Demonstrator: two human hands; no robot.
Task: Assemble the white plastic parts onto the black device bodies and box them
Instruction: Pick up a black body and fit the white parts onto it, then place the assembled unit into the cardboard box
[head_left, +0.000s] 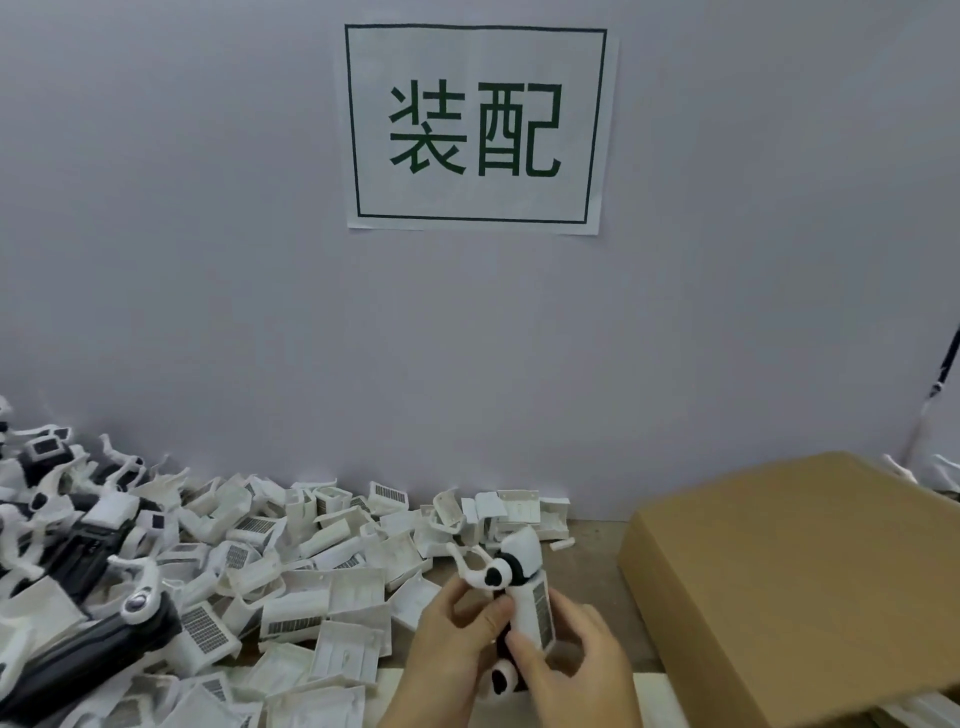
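**Fitting step in hand – one unit mid-assembly**

Landmark: the cardboard box (800, 582), flap lying over its top.

- Device body (511, 613) is held up off the worktop (602, 530), just left of the box. Black core shows at the hinge and lower end; a white cover with a grille face (540, 608) sits along its side.
- Left hand (457, 654): fingers curled round the body, thumb on the black middle.
- Right hand (576, 670): fingers pinching the white cover's lower end, thumb on its edge.
- Loose white parts (322, 587) heaped well left of the box; more black bodies (88, 566) further left still.

Judgement: cover looks placed, but I can't tell whether it has clicked home. Next move calls for a squeeze along the cover – thumbs working against the body – then check the seam. After that, the box flap must be lifted before the unit can go in.
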